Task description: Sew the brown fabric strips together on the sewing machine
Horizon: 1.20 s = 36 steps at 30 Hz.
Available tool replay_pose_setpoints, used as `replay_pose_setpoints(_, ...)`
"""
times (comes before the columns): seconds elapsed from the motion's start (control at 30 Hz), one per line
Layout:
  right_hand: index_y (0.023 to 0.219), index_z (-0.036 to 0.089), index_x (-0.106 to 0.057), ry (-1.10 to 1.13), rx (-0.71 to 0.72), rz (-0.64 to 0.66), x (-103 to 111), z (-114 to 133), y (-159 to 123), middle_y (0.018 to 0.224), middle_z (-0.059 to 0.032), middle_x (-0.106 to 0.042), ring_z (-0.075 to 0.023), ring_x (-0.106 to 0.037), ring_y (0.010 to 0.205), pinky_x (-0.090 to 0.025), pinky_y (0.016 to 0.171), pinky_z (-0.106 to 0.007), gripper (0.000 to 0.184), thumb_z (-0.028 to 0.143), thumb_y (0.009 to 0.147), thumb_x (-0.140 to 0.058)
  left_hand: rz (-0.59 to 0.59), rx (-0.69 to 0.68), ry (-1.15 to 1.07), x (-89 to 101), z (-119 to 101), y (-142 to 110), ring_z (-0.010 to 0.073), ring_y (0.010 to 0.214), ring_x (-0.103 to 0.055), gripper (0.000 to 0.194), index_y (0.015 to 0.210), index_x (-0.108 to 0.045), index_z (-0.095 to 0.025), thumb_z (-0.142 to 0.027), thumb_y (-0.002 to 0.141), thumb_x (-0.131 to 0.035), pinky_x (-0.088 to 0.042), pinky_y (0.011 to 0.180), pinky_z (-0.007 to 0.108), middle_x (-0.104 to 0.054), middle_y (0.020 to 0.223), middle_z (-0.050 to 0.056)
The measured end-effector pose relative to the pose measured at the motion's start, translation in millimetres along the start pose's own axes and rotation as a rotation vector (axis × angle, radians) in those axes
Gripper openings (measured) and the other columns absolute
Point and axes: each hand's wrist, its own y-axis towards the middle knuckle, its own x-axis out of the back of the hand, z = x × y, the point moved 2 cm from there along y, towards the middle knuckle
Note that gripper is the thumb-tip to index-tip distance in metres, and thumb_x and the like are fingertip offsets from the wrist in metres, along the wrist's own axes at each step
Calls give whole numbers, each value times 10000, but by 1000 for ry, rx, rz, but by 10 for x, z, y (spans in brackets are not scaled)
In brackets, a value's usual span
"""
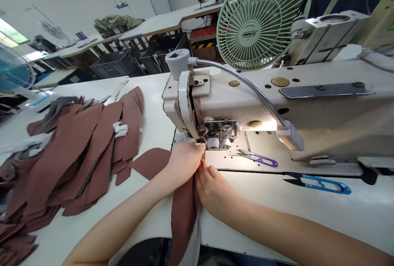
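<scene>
A brown fabric piece (184, 216) lies under the head of the sewing machine (197, 106), and its lower end hangs over the table's front edge. My left hand (186, 161) bears down on it right beside the presser area, fingers together and curled at the cloth. Just below and to the right, my right hand (215, 190) grips the fabric's right edge, thumb close to the fingers. A pale strip (194, 243) runs along that edge. The needle and the fingertips of my left hand are partly hidden.
Stacked brown cut pieces (74, 155) cover the table's left side. Purple thread snips (261, 159) lie on the machine bed, blue snips (326, 184) on the table to the right. A gooseneck lamp (289, 134) shines over the bed. Behind stands a green fan (261, 24).
</scene>
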Motion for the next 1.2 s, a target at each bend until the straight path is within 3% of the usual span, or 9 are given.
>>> replay_pose_setpoints(0.17,1130,-22,-645,7,-17,28,-10,-19,11,1159,-261,-630,-375,-561,1100,-450,773,-428,384,193,841,-511,-12,-95,-21,41,18,-151,189,695,-592,223,776,-621,-171,-131,873,-425,-374,616,283,-656,785,47)
replay_pose_setpoints(0.3,1101,-38,-650,-15,-23,-28,-1,20,8,1117,-269,-646,-376,-578,1065,-456,756,-440,363,159,840,-492,-13,-169,-26,5,31,-200,188,696,-583,222,723,-620,-170,-99,844,-447,-384,693,315,-652,775,46)
replay_pose_setpoints(0.53,1097,-44,-636,14,30,-71,40,88,-28,1089,-280,-649,-352,-594,1011,-447,815,-496,336,102,845,-470,-41,-70,1,-20,-43,-64,195,714,-587,193,733,-617,-150,-53,803,-466,-384,736,323,-648,767,52)
replay_pose_setpoints(0.73,1089,-2,-658,22,57,-13,115,50,-2,1034,-230,-681,-340,-592,1011,-462,823,-474,328,90,838,-467,-11,-151,56,59,-72,-263,218,749,-593,242,774,-644,-158,-101,870,-430,-362,734,357,-660,802,64)
replay_pose_setpoints(0.97,1055,-18,-666,31,101,0,181,183,-54,1038,-252,-675,-349,-609,956,-451,759,-468,308,141,840,-512,41,-149,10,-23,-41,-265,201,715,-586,191,761,-641,-153,-100,829,-471,-369,719,358,-648,796,66)
replay_pose_setpoints(1.1,1034,-13,-669,55,88,13,180,185,-53,1020,-260,-674,-328,-615,917,-443,718,-444,283,126,841,-515,4,-118,26,-66,-45,-190,202,696,-591,144,762,-629,-147,-81,773,-501,-389,717,357,-645,813,71)
replay_pose_setpoints(1.2,1007,6,-681,65,62,36,158,109,-22,986,-247,-686,-307,-621,890,-446,669,-409,259,109,839,-513,-43,-109,29,-68,-33,-179,205,682,-597,182,772,-631,-144,-86,820,-465,-396,704,359,-642,796,81)
